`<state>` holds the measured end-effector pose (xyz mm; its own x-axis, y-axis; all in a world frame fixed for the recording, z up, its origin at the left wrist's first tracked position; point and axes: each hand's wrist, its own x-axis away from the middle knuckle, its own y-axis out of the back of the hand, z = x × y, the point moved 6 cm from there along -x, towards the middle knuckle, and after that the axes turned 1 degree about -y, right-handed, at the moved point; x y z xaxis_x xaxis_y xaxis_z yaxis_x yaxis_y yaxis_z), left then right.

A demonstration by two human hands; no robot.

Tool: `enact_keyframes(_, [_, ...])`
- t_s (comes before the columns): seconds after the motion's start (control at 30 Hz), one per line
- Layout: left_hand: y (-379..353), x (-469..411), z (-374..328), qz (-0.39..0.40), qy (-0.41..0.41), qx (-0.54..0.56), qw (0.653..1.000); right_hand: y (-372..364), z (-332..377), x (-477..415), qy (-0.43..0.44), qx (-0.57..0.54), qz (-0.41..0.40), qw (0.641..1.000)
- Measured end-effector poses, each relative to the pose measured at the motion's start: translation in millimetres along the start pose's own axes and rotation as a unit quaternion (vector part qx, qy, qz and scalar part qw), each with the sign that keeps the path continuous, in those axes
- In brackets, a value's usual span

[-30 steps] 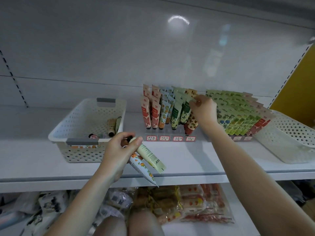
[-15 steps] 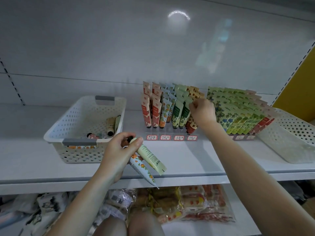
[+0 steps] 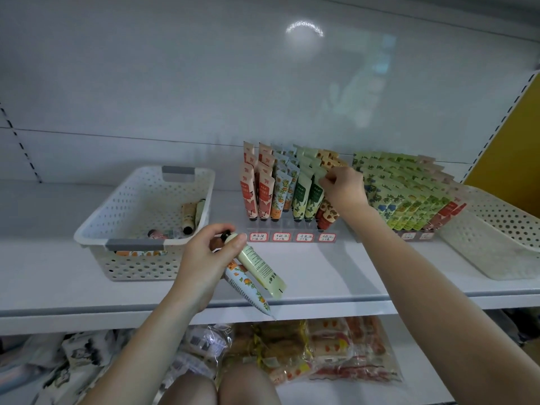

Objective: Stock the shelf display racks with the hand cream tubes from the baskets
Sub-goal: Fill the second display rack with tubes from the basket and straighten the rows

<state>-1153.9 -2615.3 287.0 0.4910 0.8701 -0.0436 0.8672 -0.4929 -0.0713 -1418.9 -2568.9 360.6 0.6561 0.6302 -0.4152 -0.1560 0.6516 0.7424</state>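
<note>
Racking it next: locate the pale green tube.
Head view, centre: the left hand grips the pale green tube beside an orange-print tube, right of the left basket.

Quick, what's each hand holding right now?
Left hand: grips two hand cream tubes.
Right hand: fingers curled over the racked tubes; a pinch cannot be told.

Shop: shelf [image 3: 321,276] racks with price labels [image 3: 281,237].

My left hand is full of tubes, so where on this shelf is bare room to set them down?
Bare: the shelf's front strip before the rack labels, the gap between left basket and left rack, and the stretch left of that basket. Crowded: both packed racks; the right rack sits close beside the right basket.
</note>
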Motion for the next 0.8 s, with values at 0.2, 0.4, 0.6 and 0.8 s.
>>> enact_keyframes(0.2, [2, 3, -7, -0.008, -0.017, 0.008, 1.000, 12, 0, 3, 0.006, -0.013, -0.034, 0.999])
enact_keyframes(0.4, [5, 6, -19, -0.006, -0.014, 0.080, 0.997, 31, 29, 37, 0.042, -0.137, -0.026, 0.989])
enact_keyframes(0.6, [10, 10, -39, -0.030, -0.067, 0.147, 0.986, 8, 56, 104, -0.012, -0.310, 0.240, 0.920])
enact_keyframes(0.8, [14, 18, -39, -0.070, -0.044, 0.137, 0.987, 8, 71, 135, -0.018, -0.499, 0.294, 0.815])
